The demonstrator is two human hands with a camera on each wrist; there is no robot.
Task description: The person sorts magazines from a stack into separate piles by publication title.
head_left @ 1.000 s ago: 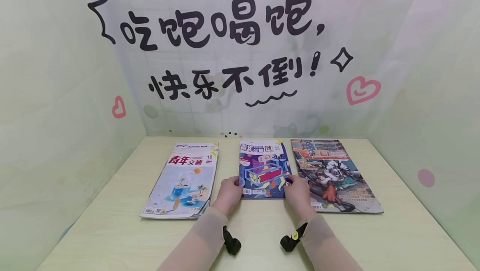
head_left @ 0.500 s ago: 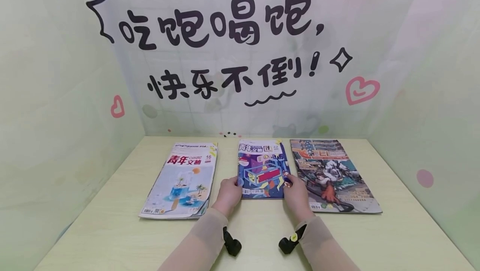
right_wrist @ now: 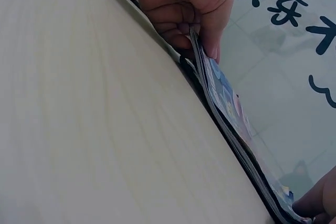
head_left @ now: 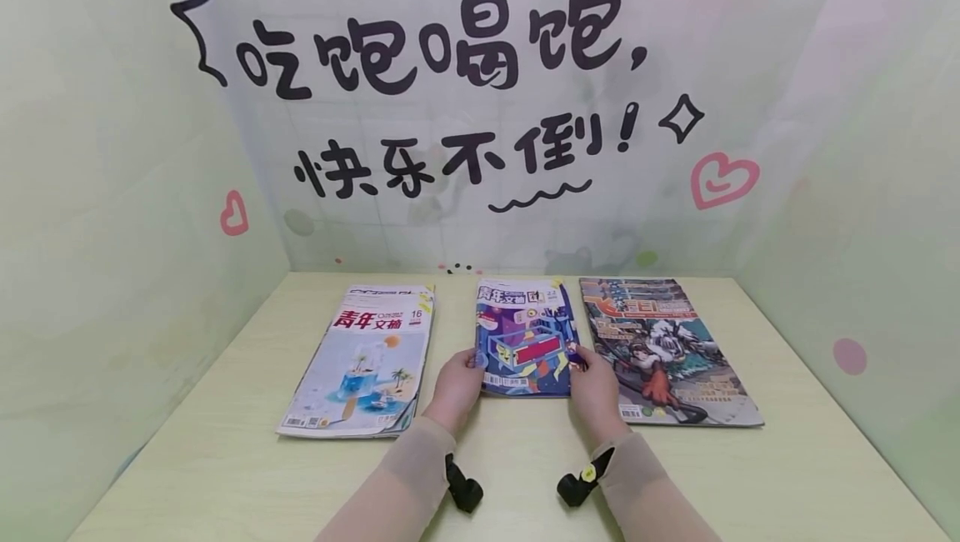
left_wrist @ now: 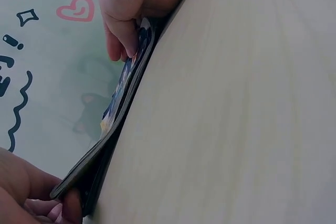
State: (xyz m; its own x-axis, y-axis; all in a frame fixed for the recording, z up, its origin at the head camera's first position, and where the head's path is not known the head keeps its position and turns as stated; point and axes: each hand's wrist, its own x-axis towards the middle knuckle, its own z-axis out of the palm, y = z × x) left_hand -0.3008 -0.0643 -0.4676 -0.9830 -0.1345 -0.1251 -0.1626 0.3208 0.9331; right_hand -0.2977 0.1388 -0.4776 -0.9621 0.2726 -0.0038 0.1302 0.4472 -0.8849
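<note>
In the head view a purple-and-blue magazine (head_left: 527, 342) lies in the middle of the table, on top of a thin stack. My left hand (head_left: 457, 385) pinches its left edge near the front corner, thumb above and fingers below. On the other side my right hand (head_left: 596, 390) grips the right edge the same way. The left wrist view shows the magazine's edge (left_wrist: 79, 171) raised by the left hand (left_wrist: 21, 192), with a dark gap over the layer beneath. Seen from the right wrist, the left fingers (right_wrist: 176, 38) reach under the upper pages.
To the left lies a stack of magazines with a pale beach-and-popsicle cover (head_left: 367, 375). On the right, close by my right hand, are larger overlapping magazines (head_left: 675, 358). A printed cloth wall (head_left: 480, 233) stands behind the pale wooden table (head_left: 517, 467).
The view has shifted very slightly. Both hands stay at the sides of the middle magazine, with only small shifts of the fingers.
</note>
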